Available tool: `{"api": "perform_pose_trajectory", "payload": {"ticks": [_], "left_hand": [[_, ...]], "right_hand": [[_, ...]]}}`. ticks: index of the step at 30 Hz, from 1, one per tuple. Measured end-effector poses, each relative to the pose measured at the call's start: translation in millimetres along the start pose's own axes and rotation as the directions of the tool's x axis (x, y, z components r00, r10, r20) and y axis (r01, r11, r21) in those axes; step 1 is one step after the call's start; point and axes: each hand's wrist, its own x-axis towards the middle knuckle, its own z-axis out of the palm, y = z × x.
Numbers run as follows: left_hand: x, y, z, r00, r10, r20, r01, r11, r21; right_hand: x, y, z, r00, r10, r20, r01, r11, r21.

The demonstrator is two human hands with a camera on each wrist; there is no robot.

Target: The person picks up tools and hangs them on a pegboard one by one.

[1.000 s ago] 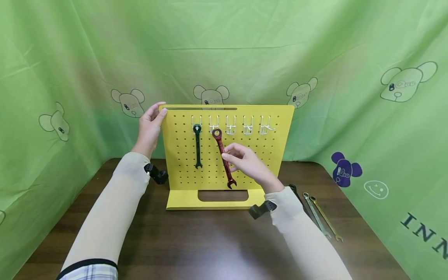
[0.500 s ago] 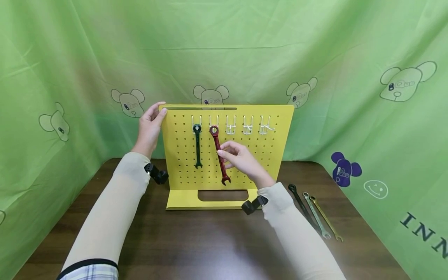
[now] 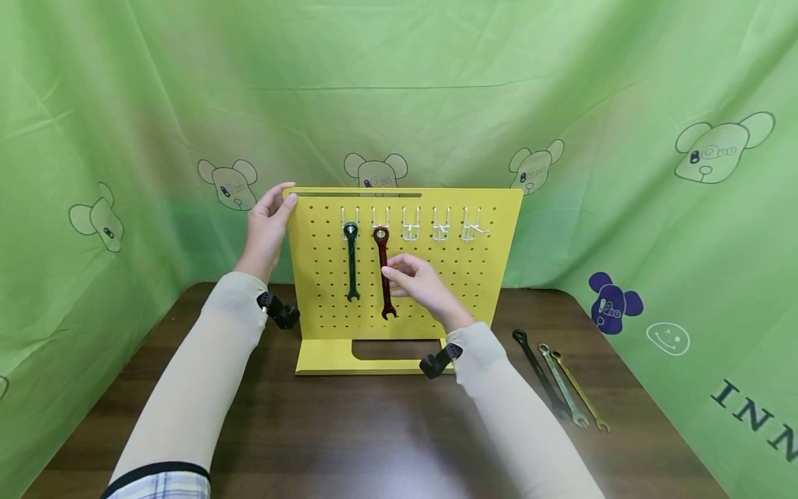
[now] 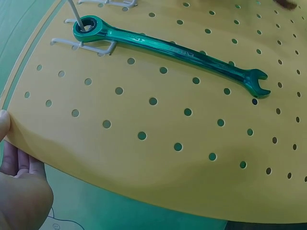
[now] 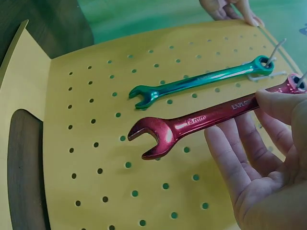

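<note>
Right hand (image 3: 424, 281): pinching red wrench (image 5: 211, 115) mid-shank, thumb on the front face, fingers behind. Wrench is in front of the board (image 3: 312, 277), ring end up, open jaw end down, close to vertical in the head view. Ring is at the second hook from left, hook tip showing through it in the right wrist view. Can't tell if the hook carries any weight. Size marking visible on the shank.

Left hand (image 3: 264, 232): gripping the board at its upper left corner, thumb on front, fingers behind the edge.

Green wrench (image 3: 352, 262): hangs on the leftmost hook, just left of the red one, ring up, not held.

Three more white hooks (image 3: 440, 238) to the right in the same row. Board is yellow, perforated, upright on its foot, which has a cutout.

Right of the board, on the dark wood table (image 3: 349, 430): black wrench (image 3: 539, 371), silver wrench (image 3: 563, 384), gold wrench (image 3: 580, 390), side by side, slanted, ring ends toward the back.

Green printed curtain (image 3: 399, 83) behind and both sides.
</note>
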Motion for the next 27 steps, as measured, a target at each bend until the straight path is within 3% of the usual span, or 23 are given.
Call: {"api": "perform_pose_trajectory", "payload": {"ticks": [16, 27], "left_hand": [[0.2, 0.7, 1.3, 1.000, -0.013, -0.002, 0.013, 1.000, 0.019], [0.4, 0.7, 0.4, 1.000, -0.018, -0.001, 0.018, 1.000, 0.015]], "right_hand": [[9.6, 3.9, 7.1, 0.999, 0.022, -0.042, -0.022, 1.000, 0.014], [6.6, 4.0, 6.0, 0.999, 0.041, -0.021, -0.041, 0.999, 0.024]]}}
